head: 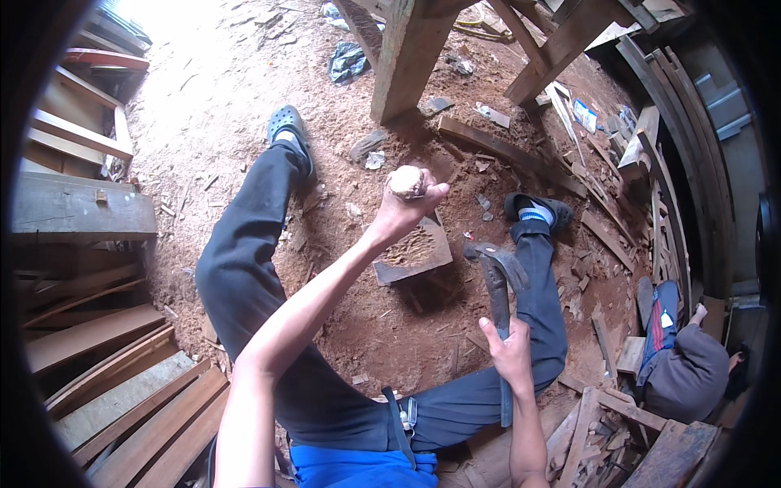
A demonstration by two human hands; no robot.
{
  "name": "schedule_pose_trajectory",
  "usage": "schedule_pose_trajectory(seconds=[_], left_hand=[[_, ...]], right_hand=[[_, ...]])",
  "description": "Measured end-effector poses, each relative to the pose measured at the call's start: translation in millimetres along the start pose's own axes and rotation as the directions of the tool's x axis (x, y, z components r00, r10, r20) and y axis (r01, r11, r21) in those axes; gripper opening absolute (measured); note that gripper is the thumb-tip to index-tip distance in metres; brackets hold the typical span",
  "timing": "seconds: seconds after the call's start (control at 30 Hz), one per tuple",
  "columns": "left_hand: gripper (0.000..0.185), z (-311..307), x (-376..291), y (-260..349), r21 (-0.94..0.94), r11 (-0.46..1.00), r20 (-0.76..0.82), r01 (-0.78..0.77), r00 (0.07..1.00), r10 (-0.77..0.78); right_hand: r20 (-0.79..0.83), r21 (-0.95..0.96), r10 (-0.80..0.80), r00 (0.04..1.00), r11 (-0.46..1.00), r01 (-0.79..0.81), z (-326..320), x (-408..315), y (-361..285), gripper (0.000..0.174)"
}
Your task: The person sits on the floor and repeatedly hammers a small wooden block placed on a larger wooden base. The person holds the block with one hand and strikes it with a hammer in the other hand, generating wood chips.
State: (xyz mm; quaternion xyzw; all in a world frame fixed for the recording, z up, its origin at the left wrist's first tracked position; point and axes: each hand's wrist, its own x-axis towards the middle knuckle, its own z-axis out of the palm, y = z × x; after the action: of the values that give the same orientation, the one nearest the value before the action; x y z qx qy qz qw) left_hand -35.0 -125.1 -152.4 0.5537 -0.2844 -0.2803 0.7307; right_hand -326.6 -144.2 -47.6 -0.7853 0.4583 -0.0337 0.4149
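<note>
My left hand (399,210) is closed around an upright wooden handle (407,182), seen end-on with a pale, battered top. Whatever lies below the fist is hidden. Beneath and beside that hand is a wooden block (421,253) with a rough, chipped upper face, between my legs. My right hand (511,351) grips a claw hammer (499,287) by its shaft, thumb along it. The hammer's steel head points away from me, to the right of the block and apart from it.
Wood chips and sawdust cover the ground (366,341). A thick timber post (403,67) rises ahead, with a plank (506,152) lying near it. Stacked boards (140,415) line the left. At right, another person (683,366) sits beside scrap wood (586,427) and leaning planks (689,152).
</note>
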Motion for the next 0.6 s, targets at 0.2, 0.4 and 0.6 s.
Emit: schedule_pose_trajectory(seconds=[0.2,0.4,0.6], left_hand=[[0.031,-1.5,-19.5,-32.3,0.479,0.875,0.196,-0.071,0.98,-0.028],[0.032,6.9,-23.6,-45.2,0.241,0.931,0.397,-0.273,0.903,0.163],[0.004,16.3,-19.6,-45.2,0.142,0.97,0.503,-0.198,0.858,0.102]], right_hand=[[-0.04,0.043,-0.026,0.999,0.999,0.028,4.5,-3.3,9.3,0.041],[-0.066,0.315,-0.104,0.992,0.941,0.119,-11.9,-12.7,-23.3,0.035],[-0.191,0.176,-0.269,0.944,0.937,0.302,-1.6,8.5,-57.0,0.016]])
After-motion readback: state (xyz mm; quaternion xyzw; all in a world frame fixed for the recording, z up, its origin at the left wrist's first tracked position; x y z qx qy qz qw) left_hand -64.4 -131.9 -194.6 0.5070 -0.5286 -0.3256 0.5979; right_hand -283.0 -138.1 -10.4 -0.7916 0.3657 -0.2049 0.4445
